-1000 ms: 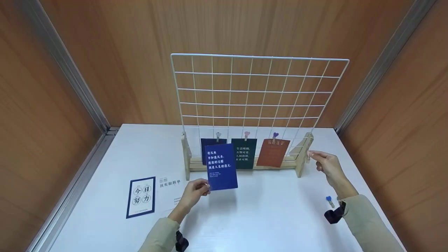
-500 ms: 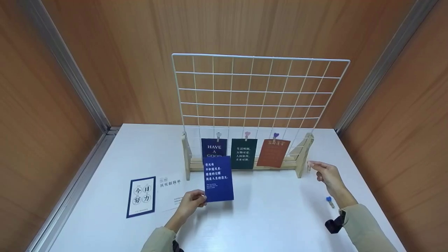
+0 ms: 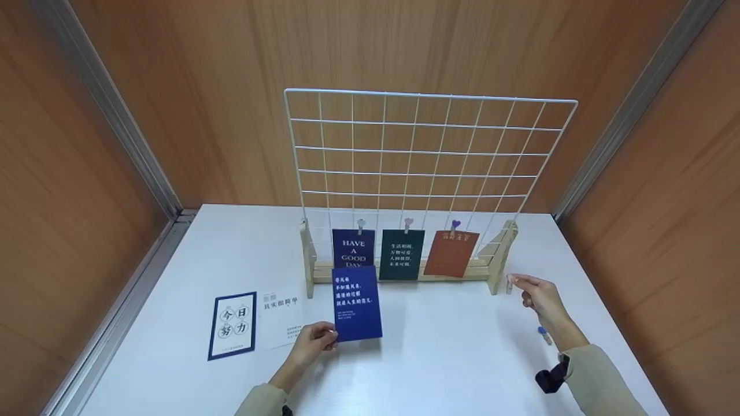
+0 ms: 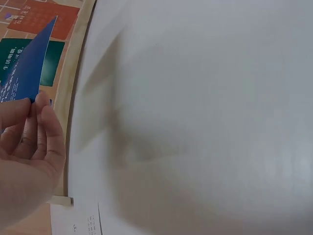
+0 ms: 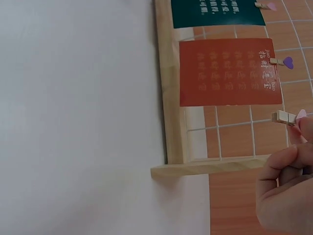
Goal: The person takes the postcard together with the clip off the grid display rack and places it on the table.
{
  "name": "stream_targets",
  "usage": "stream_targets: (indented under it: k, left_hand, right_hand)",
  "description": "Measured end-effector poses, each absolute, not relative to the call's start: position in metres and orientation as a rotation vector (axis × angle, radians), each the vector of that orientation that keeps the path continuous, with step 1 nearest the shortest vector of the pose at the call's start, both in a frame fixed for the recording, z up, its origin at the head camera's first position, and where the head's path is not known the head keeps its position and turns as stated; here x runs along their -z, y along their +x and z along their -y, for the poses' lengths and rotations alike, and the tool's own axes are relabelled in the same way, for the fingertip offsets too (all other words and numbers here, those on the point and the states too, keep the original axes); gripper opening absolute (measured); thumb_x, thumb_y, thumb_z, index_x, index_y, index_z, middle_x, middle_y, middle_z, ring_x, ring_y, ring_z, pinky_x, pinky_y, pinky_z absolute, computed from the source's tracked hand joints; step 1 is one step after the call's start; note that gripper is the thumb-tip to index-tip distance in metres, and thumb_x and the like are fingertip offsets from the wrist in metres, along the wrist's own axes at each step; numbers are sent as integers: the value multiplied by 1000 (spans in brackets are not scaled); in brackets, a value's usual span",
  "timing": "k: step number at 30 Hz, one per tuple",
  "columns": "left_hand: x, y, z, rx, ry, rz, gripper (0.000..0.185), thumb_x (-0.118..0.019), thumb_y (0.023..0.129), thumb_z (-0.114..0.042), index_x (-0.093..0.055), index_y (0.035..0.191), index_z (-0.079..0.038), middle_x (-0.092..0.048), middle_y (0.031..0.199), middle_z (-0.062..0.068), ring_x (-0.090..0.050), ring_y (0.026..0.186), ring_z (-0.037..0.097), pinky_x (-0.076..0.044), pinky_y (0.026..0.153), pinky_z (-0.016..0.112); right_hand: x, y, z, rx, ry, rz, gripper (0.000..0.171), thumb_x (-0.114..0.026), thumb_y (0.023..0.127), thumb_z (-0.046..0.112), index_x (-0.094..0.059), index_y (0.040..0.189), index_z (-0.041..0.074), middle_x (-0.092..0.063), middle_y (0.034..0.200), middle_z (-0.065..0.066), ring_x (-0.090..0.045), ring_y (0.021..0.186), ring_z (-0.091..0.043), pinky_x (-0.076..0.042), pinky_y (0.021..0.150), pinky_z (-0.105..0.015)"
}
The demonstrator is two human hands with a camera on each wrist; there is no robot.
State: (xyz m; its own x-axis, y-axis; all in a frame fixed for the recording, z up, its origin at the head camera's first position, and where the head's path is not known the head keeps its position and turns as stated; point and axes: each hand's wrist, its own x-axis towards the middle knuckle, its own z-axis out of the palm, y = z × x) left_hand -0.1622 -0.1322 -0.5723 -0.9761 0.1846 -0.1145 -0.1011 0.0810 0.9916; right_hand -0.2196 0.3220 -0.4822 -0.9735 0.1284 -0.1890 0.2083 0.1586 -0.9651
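Observation:
My left hand [image 3: 313, 344] pinches a blue card [image 3: 357, 304] with white lettering by its lower left corner, raised above the table. In the left wrist view the card [image 4: 30, 63] stands up from between thumb and fingers. Off to the right, my right hand [image 3: 540, 296] pinches a small wooden clothespin [image 3: 509, 284]; its pink heart shows in the right wrist view, where the clothespin [image 5: 283, 117] points toward the orange card [image 5: 227, 72]. Behind, a white wire grid [image 3: 428, 151] on a wooden stand carries a navy card [image 3: 353, 245], a green card [image 3: 402, 254] and an orange card [image 3: 451, 253], each clipped with a heart clothespin.
On the left of the white table [image 3: 451, 358] lie a blue-bordered card [image 3: 233, 325] and a white card [image 3: 280, 318]. A blue-heart clothespin [image 3: 544, 335] lies near the right forearm. Wood-grain panels [image 3: 231, 115] enclose the back and both sides.
My left hand has drawn the blue card down toward me, uncovering more of the navy card behind. My right hand has lowered slightly with the clothespin.

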Motion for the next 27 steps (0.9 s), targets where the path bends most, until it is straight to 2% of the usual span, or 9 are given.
stream_targets:
  k: [3,8,20,24,27]
  left_hand:
    - [577,-161,135,-2005,96,-2137,18,-53,85,-1,-55,97,13,-60,74,9,-59,70,21,-49,67,37]
    - [583,-158,139,-1947,44,-2182,18,-53,84,0,-56,97,13,-60,74,7,-59,71,24,-49,66,34]
    - [589,-152,151,-1850,-137,-2194,21,-50,86,0,-52,102,14,-59,80,7,-58,76,20,-49,68,32]
    - [592,-151,156,-1823,-164,-2205,21,-49,86,0,-52,102,14,-59,79,7,-58,73,18,-49,66,31]
    - [594,-150,159,-1827,-165,-2212,21,-49,85,1,-52,101,14,-59,76,7,-58,70,17,-49,64,31]
  right_hand:
    - [485,-218,-323,1984,354,-2324,42,-63,82,26,-57,108,-7,-47,69,5,-35,47,-3,-36,49,-18]
    - [491,-216,-327,1988,387,-2294,36,-63,82,26,-61,105,-1,-52,71,7,-35,47,-3,-36,49,-19]
    - [508,-208,-340,1947,427,-2281,29,-65,80,27,-65,99,4,-45,62,5,-36,46,-5,-33,46,-20]
    - [512,-207,-344,1951,414,-2265,26,-64,81,23,-65,98,3,-49,63,5,-35,45,-4,-33,44,-19]
    - [516,-206,-348,1929,427,-2257,27,-64,81,23,-65,99,3,-46,58,6,-34,44,-5,-32,43,-19]
